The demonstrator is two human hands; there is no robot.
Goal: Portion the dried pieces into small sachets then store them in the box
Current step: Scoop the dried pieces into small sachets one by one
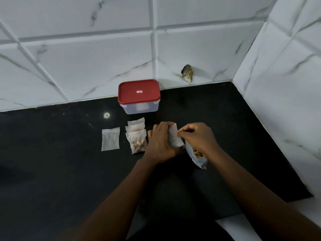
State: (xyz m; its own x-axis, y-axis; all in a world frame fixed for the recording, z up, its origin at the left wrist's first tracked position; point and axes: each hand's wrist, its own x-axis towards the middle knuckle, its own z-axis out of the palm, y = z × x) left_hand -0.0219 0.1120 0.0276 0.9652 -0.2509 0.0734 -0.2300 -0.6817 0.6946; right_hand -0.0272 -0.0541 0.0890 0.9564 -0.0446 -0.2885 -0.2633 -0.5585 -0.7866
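Nearest the camera, both forearms reach out over the black counter (60,171) and meet at its middle, where the work is being done. The left hand (159,143) has its fingers curled round the held sachet (174,139), keeping it upright just above the counter, while the right hand (196,136) pinches the sachet's top corner between thumb and fingertips, as if to part or close the mouth; whether that mouth is open cannot be told from here. Under the right wrist lies the supply bag (198,159), its mouth gaping and the dried pieces (198,152) showing inside. Just left of the left hand, three filled sachets (137,138) lie overlapping in a short row, and beside them one flat empty sachet (110,140) waits. Further back stands the box (139,105), its red lid (139,92) shut, near the marble-tiled wall (86,58). The portioning step looks well along but unfinished, and nothing is seen stored in the box. The next move likely calls for a steady hold on the sachet, pieces fed from the bag without spilling, and later a free hand to lift the lid
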